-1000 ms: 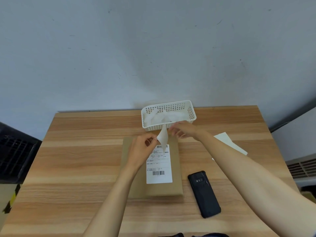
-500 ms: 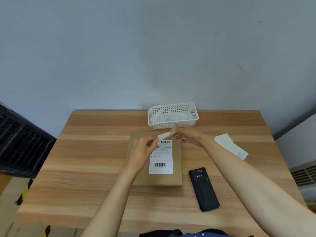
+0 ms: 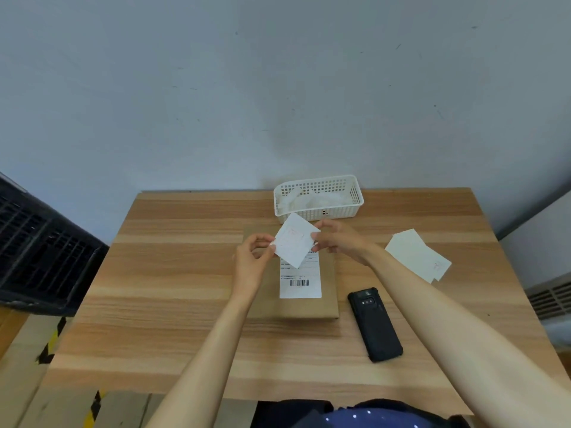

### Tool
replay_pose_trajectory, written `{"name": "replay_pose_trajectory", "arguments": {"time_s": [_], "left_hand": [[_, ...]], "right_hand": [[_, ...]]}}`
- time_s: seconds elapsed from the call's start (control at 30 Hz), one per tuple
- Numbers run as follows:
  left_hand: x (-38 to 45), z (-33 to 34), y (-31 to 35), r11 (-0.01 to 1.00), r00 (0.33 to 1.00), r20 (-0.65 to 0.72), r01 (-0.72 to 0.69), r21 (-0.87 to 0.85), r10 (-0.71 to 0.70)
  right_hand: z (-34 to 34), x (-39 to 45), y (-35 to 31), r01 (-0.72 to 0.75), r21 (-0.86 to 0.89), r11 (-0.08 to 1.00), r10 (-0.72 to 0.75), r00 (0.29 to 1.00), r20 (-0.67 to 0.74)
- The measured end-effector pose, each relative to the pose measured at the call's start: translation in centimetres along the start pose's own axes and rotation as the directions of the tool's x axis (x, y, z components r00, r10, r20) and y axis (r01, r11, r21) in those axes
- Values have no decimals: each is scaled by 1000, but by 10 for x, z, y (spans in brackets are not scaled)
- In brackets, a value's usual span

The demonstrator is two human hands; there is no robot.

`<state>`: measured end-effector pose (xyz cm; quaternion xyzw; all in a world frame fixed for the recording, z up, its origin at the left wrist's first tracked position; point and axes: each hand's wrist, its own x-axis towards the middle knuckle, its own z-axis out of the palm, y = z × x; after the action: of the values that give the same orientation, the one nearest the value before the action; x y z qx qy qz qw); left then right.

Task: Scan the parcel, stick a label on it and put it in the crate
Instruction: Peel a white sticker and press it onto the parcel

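A flat brown parcel point(image 3: 327, 304) lies on the wooden table point(image 3: 173, 285) with a white shipping label point(image 3: 301, 287) stuck on its top. Just above its far end I hold a small white square label point(image 3: 293, 242) with faint red print, tilted like a diamond. My left hand point(image 3: 251, 262) pinches its left corner and my right hand point(image 3: 338, 239) pinches its right corner. A black handheld scanner point(image 3: 375, 324) lies face down on the table to the right of the parcel. A black crate point(image 3: 40, 254) stands off the table's left side.
A white perforated basket point(image 3: 318, 196) with crumpled white backing papers sits at the table's back edge, behind the parcel. A stack of white label sheets point(image 3: 417, 254) lies at the right. Cardboard with yellow-black tape is on the floor at the lower left.
The small label was curled and held edge-on between my hands; now it is spread flat and faces me. The view has shifted, showing more of the black crate at the left.
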<state>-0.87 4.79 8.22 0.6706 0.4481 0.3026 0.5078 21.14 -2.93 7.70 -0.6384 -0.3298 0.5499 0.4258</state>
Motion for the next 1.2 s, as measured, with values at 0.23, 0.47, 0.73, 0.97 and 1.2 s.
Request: {"name": "replay_pose_trajectory", "arguments": {"time_s": [0.23,0.47,0.73,0.97,1.2], "left_hand": [[23,-25,-4,998,998,46,50,-45,-48],[57,-52,-16,997,996,80,41,64,-46],[89,-71,-46,980,994,98,29,196,-49],[117,-74,-69,963,983,153,57,262,-99],[135,-72,-88,957,969,193,100,273,-156]], "right_hand": [[15,4,-4,-67,18,998,67,997,28],[39,14,1,-92,-53,994,90,995,-43],[82,37,15,-154,-35,988,140,959,-247],[102,61,19,-247,-121,961,201,933,-299],[108,77,25,-335,-198,921,249,898,-362]]}}
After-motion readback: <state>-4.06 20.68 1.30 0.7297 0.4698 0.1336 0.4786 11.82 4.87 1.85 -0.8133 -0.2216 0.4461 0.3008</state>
